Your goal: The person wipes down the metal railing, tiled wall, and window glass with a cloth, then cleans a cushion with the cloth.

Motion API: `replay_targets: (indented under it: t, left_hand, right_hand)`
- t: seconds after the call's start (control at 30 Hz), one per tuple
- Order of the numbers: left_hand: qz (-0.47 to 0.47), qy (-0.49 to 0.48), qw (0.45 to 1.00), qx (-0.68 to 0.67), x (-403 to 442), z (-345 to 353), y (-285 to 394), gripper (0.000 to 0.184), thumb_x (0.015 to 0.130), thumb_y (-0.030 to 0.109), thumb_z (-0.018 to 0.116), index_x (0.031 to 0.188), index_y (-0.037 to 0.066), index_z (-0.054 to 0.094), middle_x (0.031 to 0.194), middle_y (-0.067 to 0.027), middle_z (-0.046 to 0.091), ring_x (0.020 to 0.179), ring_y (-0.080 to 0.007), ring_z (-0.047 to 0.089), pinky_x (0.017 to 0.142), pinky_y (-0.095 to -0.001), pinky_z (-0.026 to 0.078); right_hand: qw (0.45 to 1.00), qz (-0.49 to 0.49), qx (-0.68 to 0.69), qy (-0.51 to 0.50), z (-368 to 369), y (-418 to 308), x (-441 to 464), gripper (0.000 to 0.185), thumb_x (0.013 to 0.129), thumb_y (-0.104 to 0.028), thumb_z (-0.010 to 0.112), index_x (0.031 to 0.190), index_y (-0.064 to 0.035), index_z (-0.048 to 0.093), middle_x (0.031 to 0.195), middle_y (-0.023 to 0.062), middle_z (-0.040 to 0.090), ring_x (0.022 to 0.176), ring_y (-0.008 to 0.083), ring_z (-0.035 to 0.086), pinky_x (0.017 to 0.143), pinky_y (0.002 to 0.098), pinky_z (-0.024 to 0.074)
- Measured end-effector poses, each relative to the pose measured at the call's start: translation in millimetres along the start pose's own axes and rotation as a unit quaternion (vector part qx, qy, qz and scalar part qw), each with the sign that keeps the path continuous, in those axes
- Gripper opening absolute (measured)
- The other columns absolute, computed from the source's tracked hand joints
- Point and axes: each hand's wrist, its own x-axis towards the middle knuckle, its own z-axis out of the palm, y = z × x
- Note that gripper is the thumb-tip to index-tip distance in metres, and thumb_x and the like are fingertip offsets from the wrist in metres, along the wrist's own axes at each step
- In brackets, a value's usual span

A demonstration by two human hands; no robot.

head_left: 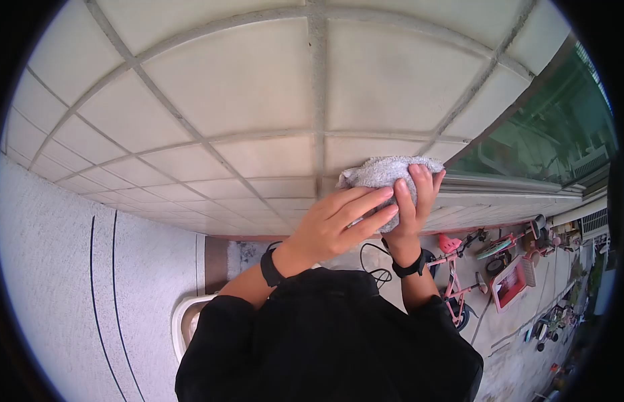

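A grey, fuzzy cloth [376, 175] is bunched up against the cream tiled wall [399, 80], close to the corner of the window. My left hand [342, 221] lies over the cloth's lower left side, its fingers pressed onto it and pointing right. From the right, my right hand [416, 201] wraps its fingers around the cloth, fingertips up near its top edge. Both hands touch the cloth, and the fingers of the two hands nearly meet. Each wrist wears a black band.
A window [546, 127] with a metal sill is at the right. Below it stand a pink bicycle [454, 285] and a red-and-white basket [512, 285]. A white basin [184, 321] is at lower left, beside a speckled white wall [57, 268]. A black cable [376, 261] hangs behind my arms.
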Motion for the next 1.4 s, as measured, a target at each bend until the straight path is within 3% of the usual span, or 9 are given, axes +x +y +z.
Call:
replay_targets:
  t: [0.07,0.17,0.37,0.53,0.7,0.83,0.93,1.07,1.4]
  left_hand:
    - [0.013,0.008,1.000,-0.019,6,23,5,0.045,0.079,0.007,0.070,0.123,0.010,0.065,0.131,-0.0048,0.059,0.112,-0.0205,0.060,0.086,-0.0319,0.053]
    - [0.011,0.010,0.999,-0.043,10,49,10,0.041,0.080,0.006,0.069,0.121,0.010,0.066,0.128,-0.0030,0.061,0.111,-0.0195,0.060,0.082,-0.0302,0.053]
    - [0.006,-0.030,0.997,-0.066,-11,71,10,0.040,0.079,0.007,0.068,0.119,0.007,0.067,0.127,-0.0031,0.062,0.113,-0.0188,0.060,0.083,-0.0315,0.052]
    - [-0.024,-0.112,0.990,-0.085,-47,80,10,0.039,0.078,0.006,0.067,0.116,0.006,0.068,0.127,-0.0043,0.062,0.114,-0.0200,0.059,0.086,-0.0331,0.051]
    - [-0.004,-0.067,0.993,-0.093,-34,66,9,0.037,0.078,0.008,0.068,0.115,0.006,0.068,0.126,-0.0051,0.061,0.115,-0.0212,0.058,0.087,-0.0343,0.052]
    - [0.006,-0.004,0.995,-0.103,16,47,13,0.034,0.079,0.008,0.068,0.114,0.007,0.068,0.125,-0.0052,0.062,0.116,-0.0224,0.059,0.087,-0.0352,0.052]
    - [-0.001,0.036,0.993,-0.110,31,46,12,0.031,0.080,0.007,0.067,0.111,0.007,0.068,0.123,-0.0052,0.063,0.115,-0.0222,0.059,0.086,-0.0360,0.052]
    - [0.014,0.025,0.996,-0.088,-3,51,1,0.026,0.080,0.007,0.067,0.106,0.007,0.067,0.122,-0.0055,0.064,0.114,-0.0215,0.060,0.086,-0.0371,0.053]
    - [-0.053,-0.070,0.993,-0.073,-127,-35,-42,0.020,0.079,0.006,0.068,0.099,0.004,0.068,0.121,-0.0082,0.063,0.116,-0.0261,0.059,0.086,-0.0378,0.053]
  right_hand:
    - [0.999,0.015,-0.021,0.042,-6,13,-3,0.039,0.091,-0.021,0.062,0.128,-0.0128,0.054,0.137,0.0184,0.052,0.122,0.0396,0.054,0.113,0.0620,0.0286]
    - [0.997,0.065,-0.020,0.046,-14,22,-15,0.050,0.087,-0.017,0.069,0.131,-0.0069,0.048,0.134,0.0249,0.050,0.122,0.0411,0.053,0.104,0.0544,0.0433]
    - [0.981,0.164,0.107,-0.001,-19,37,-58,0.063,0.078,-0.008,0.076,0.132,-0.0031,0.045,0.129,0.0265,0.053,0.117,0.0391,0.056,0.097,0.0458,0.0468]
    - [0.961,0.233,0.115,-0.098,-23,38,-110,0.065,0.078,-0.006,0.073,0.135,-0.0009,0.043,0.135,0.0233,0.051,0.120,0.0353,0.054,0.102,0.0430,0.0423]
    - [0.984,0.157,0.063,-0.057,-24,29,-83,0.065,0.074,-0.007,0.077,0.133,-0.0013,0.050,0.133,0.0265,0.051,0.121,0.0400,0.053,0.101,0.0467,0.0447]
    - [0.989,0.138,0.042,0.018,-23,22,-26,0.060,0.087,-0.021,0.070,0.138,-0.0013,0.045,0.136,0.0275,0.049,0.122,0.0396,0.053,0.100,0.0484,0.0451]
    - [0.978,0.204,-0.030,0.014,-15,11,-33,0.058,0.095,-0.028,0.061,0.142,-0.0014,0.040,0.139,0.0272,0.045,0.126,0.0408,0.049,0.104,0.0518,0.0413]
    - [0.983,0.167,-0.067,0.038,15,-2,-56,0.063,0.098,-0.030,0.057,0.147,-0.0014,0.029,0.147,0.0278,0.035,0.133,0.0431,0.041,0.108,0.0543,0.0359]
    - [0.976,0.177,0.026,-0.123,84,-96,-145,0.078,0.090,-0.020,0.066,0.150,-0.0028,0.020,0.153,0.0355,0.014,0.142,0.0546,0.017,0.111,0.0680,0.0195]
